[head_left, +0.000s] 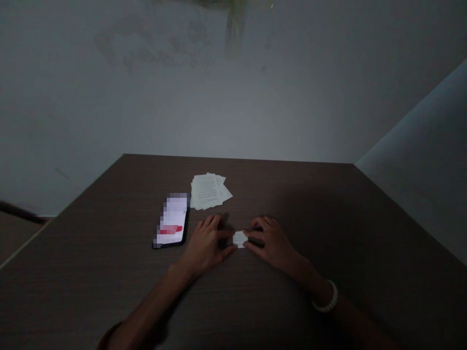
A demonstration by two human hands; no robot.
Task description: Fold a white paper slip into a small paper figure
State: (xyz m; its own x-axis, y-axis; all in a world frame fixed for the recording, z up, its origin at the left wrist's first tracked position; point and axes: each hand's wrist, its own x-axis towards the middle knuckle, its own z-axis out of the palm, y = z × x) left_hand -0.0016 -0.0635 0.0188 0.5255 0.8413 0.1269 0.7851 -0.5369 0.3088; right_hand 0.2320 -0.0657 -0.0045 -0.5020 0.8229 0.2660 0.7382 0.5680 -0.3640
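Note:
Between my two hands is a small folded piece of white paper (pixel 240 239) with faint lines of print, low over the dark table. My left hand (pixel 208 241) grips its left edge with thumb and index finger, the other fingers curled. From the opposite side, my right hand (pixel 272 244) pinches the right edge in the same way. Beyond my left hand lies a loose, fanned pile of printed paper sheets (pixel 207 191). A smartphone (pixel 171 220) with a lit screen rests to the left of that hand.
The brown wood-grain table (pixel 310 204) runs back to a grey, stained wall (pixel 233 112). Another wall surface (pixel 423 126) slants along the right side. A pale beaded bracelet (pixel 330 299) circles my right wrist. The room is dim.

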